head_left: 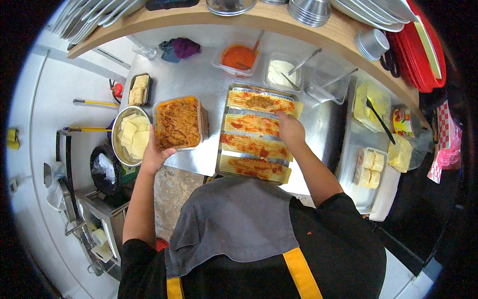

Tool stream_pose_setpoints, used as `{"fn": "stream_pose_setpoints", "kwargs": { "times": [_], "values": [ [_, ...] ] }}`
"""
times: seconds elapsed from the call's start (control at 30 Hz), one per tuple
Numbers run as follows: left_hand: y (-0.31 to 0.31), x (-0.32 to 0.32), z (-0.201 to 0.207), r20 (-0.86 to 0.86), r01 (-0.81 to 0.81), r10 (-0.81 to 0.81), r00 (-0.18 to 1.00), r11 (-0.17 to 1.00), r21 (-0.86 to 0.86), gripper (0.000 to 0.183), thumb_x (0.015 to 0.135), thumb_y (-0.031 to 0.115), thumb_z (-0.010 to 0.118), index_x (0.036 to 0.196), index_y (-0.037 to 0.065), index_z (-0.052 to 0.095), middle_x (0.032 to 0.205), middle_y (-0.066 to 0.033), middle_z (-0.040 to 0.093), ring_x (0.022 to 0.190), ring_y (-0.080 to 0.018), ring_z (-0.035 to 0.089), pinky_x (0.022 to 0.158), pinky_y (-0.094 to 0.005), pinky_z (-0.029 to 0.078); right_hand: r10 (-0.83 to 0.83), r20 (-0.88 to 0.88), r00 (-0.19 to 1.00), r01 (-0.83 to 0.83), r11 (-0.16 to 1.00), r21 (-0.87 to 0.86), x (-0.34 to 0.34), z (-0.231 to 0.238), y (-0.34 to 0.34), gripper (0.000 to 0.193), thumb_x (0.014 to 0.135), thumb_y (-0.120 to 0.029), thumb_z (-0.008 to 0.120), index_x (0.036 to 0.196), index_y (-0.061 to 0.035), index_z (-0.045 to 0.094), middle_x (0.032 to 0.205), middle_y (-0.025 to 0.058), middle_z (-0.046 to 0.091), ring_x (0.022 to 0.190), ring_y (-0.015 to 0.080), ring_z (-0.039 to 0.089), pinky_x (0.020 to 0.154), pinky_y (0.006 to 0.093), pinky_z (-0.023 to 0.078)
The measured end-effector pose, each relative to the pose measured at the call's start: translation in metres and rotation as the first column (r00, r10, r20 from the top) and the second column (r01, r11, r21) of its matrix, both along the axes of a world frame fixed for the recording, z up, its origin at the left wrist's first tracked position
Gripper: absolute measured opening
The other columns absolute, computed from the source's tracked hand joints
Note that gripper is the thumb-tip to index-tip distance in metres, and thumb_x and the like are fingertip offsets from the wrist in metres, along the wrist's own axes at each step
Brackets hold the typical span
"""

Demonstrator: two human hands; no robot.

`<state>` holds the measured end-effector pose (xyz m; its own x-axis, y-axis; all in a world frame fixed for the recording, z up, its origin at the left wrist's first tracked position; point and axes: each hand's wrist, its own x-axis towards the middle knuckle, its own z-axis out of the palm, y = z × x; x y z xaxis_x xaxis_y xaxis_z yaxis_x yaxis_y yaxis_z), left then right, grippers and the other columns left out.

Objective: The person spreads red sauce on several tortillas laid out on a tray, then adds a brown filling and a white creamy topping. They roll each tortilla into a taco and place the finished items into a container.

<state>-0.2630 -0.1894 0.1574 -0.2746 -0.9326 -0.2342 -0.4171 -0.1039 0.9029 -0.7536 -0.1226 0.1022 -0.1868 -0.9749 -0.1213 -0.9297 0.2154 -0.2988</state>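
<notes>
The tray [222,149] is sitting mid-counter, straight ahead of the person, holding four ridged pasta sheets [255,146] in a column, each smeared with red sauce; the far sheet is also carrying a patch of brown filling. The right hand [290,129] is resting over the tray's right side, between the second and third sheets, fingers bent down onto the pasta; whether it is pinching anything cannot be told. Just left of the tray, the tub [179,122] of orange-brown meat filling is standing on the counter [199,74], and the left hand [155,154] is gripping its near-left corner, fingers spread around the rim. Left of the tub, touching or nearly so, a metal bowl [117,142] is holding pale yellow squares. Beyond the bowl, a small dark pan [139,89] is holding a stack of ridged sheets. At the counter's far edge, a red sauce tub [238,57] with a spoon is sitting beside a white cream tub [283,74] with a utensil, and a clear tub [328,84] with a utensil is further right. A purple cloth [181,48] is lying at the back left. To the right, a yellow bag [371,99] with a black utensil is lying near a can [403,122], and a white tray [369,169] of yellow blocks is sitting nearer. A wooden shelf [279,22] above is carrying stacked plates and metal cups.
</notes>
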Motion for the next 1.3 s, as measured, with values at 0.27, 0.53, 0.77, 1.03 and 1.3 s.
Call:
{"fn": "stream_pose_setpoints", "kwargs": {
  "times": [0.27,0.53,0.77,1.03,1.3],
  "values": [
    [0.001,0.001,-0.001,-0.002,-0.021,0.021,1.000,0.999,0.030,0.137,0.074,0.013,0.093,0.166,0.002,-0.008,0.167,-0.0283,0.029,0.151,-0.0327,0.037,0.121,-0.0408,0.036,-0.039,-0.069,0.997,0.040,0.999,0.022,-0.007,0.001,0.000,0.035,0.096,-0.009,0.052,0.129,-0.0112,0.063,0.099,0.0227,0.072,0.088,0.0415,0.073,0.075,0.0519,0.060],
    [-0.001,0.007,-0.011,-0.061,-0.006,0.006,0.998,1.000,-0.012,0.139,0.072,0.019,0.095,0.166,0.001,-0.005,0.168,-0.0277,0.027,0.153,-0.0317,0.035,0.123,-0.0399,0.033,-0.051,-0.074,0.996,0.054,0.998,0.043,-0.012,-0.005,0.001,0.040,0.095,-0.010,0.054,0.134,-0.0147,0.061,0.102,0.0204,0.072,0.090,0.0402,0.074,0.078,0.0510,0.061],
    [-0.003,0.006,-0.006,0.144,-0.006,0.012,0.989,0.999,-0.045,0.139,0.070,0.024,0.096,0.164,-0.007,-0.001,0.165,-0.0300,0.033,0.153,-0.0325,0.036,0.123,-0.0388,0.034,-0.241,0.217,0.946,0.254,0.967,-0.030,-0.020,0.005,0.005,0.028,0.100,-0.016,0.056,0.122,-0.0101,0.071,0.104,0.0219,0.075,0.092,0.0393,0.073,0.085,0.0474,0.058],
    [0.002,-0.005,0.020,0.405,0.052,0.019,0.914,0.985,-0.164,0.138,0.068,0.026,0.098,0.163,-0.008,0.004,0.160,-0.0337,0.038,0.150,-0.0377,0.041,0.123,-0.0405,0.034,-0.165,0.700,0.694,0.231,0.973,0.000,0.024,0.061,-0.003,0.025,0.101,-0.016,0.063,0.121,-0.0033,0.073,0.098,0.0089,0.076,0.091,0.0158,0.068,0.085,0.0303,0.052],
    [0.003,-0.012,0.034,0.429,0.015,0.039,0.903,0.992,-0.122,0.140,0.064,0.032,0.099,0.162,-0.009,0.008,0.152,-0.0348,0.048,0.144,-0.0404,0.048,0.119,-0.0416,0.040,0.443,0.298,0.846,-0.412,0.896,-0.164,0.195,0.135,-0.056,0.021,0.097,-0.013,0.057,0.109,-0.0070,0.073,0.103,0.0221,0.074,0.098,0.0405,0.072,0.083,0.0491,0.057]
  ]
}}
